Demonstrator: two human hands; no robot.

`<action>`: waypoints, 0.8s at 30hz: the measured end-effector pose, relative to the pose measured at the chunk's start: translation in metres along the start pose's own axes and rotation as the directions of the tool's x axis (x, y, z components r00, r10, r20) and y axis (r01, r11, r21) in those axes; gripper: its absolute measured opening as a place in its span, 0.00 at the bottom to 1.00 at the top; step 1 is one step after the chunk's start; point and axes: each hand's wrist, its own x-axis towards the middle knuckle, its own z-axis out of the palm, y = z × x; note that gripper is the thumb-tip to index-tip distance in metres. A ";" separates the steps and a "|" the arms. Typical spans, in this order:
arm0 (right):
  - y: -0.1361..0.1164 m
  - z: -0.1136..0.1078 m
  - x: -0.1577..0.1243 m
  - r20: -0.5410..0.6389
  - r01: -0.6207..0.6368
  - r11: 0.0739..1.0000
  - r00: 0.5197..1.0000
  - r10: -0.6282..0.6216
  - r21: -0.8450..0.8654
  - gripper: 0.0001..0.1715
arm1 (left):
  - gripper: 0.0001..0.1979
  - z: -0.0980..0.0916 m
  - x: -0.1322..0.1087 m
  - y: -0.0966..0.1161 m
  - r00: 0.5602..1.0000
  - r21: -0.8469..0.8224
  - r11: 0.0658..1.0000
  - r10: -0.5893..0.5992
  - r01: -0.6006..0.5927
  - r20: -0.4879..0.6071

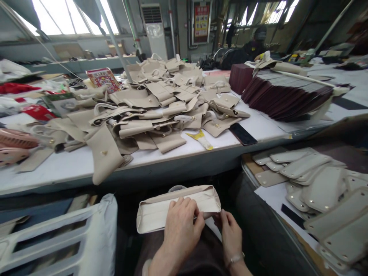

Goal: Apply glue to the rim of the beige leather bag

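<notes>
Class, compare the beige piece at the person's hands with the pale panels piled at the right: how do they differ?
The beige piece has folded edges framing a white surface, while the panels look flat. The left hand lies on the beige piece and the right hand is at its corner; no hand touches the panels. Metal studs dot the panels, but none show on the beige piece. Both are light, neutral in colour.

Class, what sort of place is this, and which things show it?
Probably a bag or leather-goods workshop: beige flapped pieces lie heaped on a long table, dark red panels are stacked there, and pale studded pieces overlap at the right.
</notes>
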 end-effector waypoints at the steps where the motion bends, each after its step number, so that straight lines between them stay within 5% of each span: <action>1: -0.003 -0.009 -0.007 0.025 0.098 0.995 0.995 -0.097 -0.034 0.19 | 0.08 0.000 0.000 0.000 1.000 0.006 1.000 0.002 -0.002 -0.003; 2: -0.007 -0.018 -0.014 0.070 0.258 0.963 0.965 -0.252 -0.082 0.16 | 0.08 0.000 -0.001 0.000 1.000 0.011 1.000 0.002 -0.002 -0.006; 3: -0.012 -0.025 -0.021 0.132 0.459 0.879 0.887 -0.443 -0.131 0.14 | 0.08 0.000 -0.001 0.000 1.000 0.016 1.000 0.002 -0.002 -0.009; 5: -0.024 -0.031 -0.030 0.287 0.796 0.568 0.605 -0.743 -0.209 0.20 | 0.08 0.001 -0.002 -0.001 1.000 0.022 1.000 0.003 -0.003 -0.016; 6: -0.030 -0.030 -0.032 0.351 0.876 0.415 0.479 -0.805 -0.243 0.24 | 0.08 0.001 -0.002 -0.001 1.000 0.024 1.000 0.004 -0.003 -0.022; 8: -0.036 -0.021 -0.032 0.412 0.913 0.248 0.372 -0.832 -0.324 0.27 | 0.08 0.002 -0.002 -0.003 0.999 0.027 1.000 0.010 -0.009 -0.035; 12: -0.035 -0.001 -0.027 0.423 0.881 0.156 0.362 -0.831 -0.447 0.26 | 0.07 0.005 -0.003 -0.005 0.997 0.014 1.000 0.027 -0.026 -0.070; 15: -0.030 0.005 -0.029 0.417 0.872 0.189 0.394 -0.819 -0.452 0.26 | 0.02 0.007 -0.010 -0.006 0.993 -0.027 0.999 0.033 -0.036 -0.117; 24: -0.030 0.010 -0.042 0.401 0.874 0.224 0.408 -0.820 -0.431 0.33 | 0.07 0.000 -0.037 -0.027 0.982 -0.119 0.993 0.006 -0.029 -0.189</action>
